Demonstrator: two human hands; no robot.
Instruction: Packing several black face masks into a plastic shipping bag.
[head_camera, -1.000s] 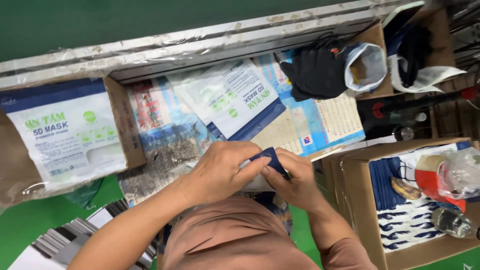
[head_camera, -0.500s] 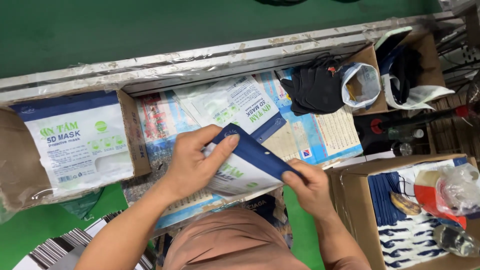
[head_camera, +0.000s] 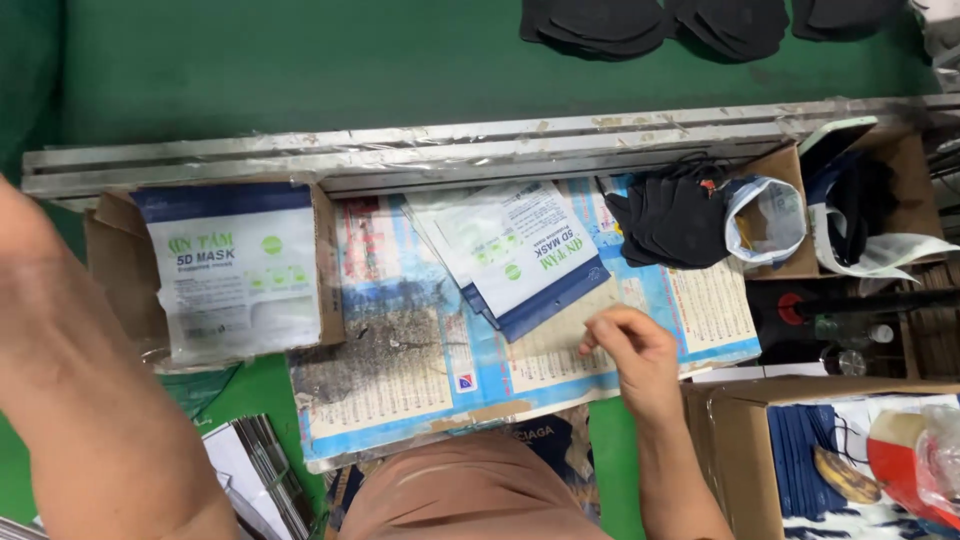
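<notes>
Head view. The right hand sits right of centre in the lower half of the frame, fingers loosely curled and holding nothing; its fingertips rest just beside the lower right corner of the stack of flat white-and-blue printed plastic pouches. That stack lies fanned at frame centre on the worn blue-and-white printed paper sheet covering the work surface.

Of the left limb, only a blurred forearm fills the lower left of the frame; the hand itself is out of view, so its finger state cannot be told.

At the left, an open brown cardboard box holds a further upright bundle of white-and-blue pouches. A pile of black fabric masks lies at upper right of centre, beside a clear plastic bag.
</notes>
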